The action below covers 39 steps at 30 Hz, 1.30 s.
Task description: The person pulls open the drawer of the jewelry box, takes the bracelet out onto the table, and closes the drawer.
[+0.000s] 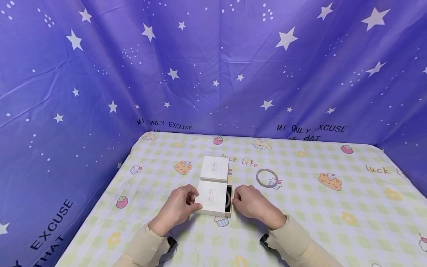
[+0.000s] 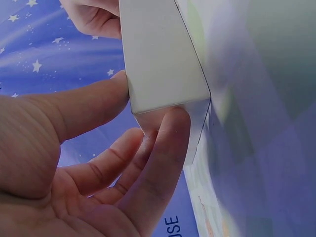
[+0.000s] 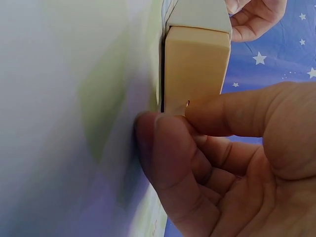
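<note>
A white slide-out jewelry box (image 1: 211, 198) lies on the tablecloth, its inner drawer (image 1: 229, 213) partly out to the right. Inside the drawer, part of a bangle (image 1: 228, 199) shows on black lining. My left hand (image 1: 178, 205) grips the white sleeve's left end, thumb (image 2: 94, 103) on one face and a fingertip (image 2: 175, 118) on the end edge. At the drawer's beige end (image 3: 195, 74), my right hand (image 1: 251, 202) pinches with thumb and index finger beside a small slot; its fingers hide what they hold there.
A second white box (image 1: 215, 167) lies right behind the first, with a small ribbon tab (image 1: 229, 171) on its right side. A translucent greyish bangle (image 1: 267, 178) lies flat to the right. The checked tablecloth (image 1: 317, 207) meets a purple starry curtain (image 1: 213, 92) at the back.
</note>
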Motion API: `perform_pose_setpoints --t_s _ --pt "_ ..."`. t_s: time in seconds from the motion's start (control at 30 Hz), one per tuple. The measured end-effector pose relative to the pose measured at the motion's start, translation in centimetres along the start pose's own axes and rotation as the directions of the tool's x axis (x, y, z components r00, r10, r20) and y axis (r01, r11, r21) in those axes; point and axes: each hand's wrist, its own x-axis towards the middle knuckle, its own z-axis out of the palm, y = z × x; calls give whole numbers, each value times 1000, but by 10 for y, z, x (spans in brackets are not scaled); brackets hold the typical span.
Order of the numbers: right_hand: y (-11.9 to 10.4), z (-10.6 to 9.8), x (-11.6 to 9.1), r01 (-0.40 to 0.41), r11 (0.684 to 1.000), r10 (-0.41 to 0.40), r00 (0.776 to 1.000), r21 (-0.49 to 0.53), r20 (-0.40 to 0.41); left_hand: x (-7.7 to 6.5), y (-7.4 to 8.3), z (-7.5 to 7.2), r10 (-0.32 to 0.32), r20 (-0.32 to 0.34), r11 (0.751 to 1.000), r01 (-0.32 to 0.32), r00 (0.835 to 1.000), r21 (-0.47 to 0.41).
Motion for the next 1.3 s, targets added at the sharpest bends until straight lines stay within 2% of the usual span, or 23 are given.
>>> perform_pose_setpoints --t_s 1.3 --pt "9 -4 -4 -4 1000 3 1000 -15 -31 0 0 1 -6 -6 1000 5 1000 -25"
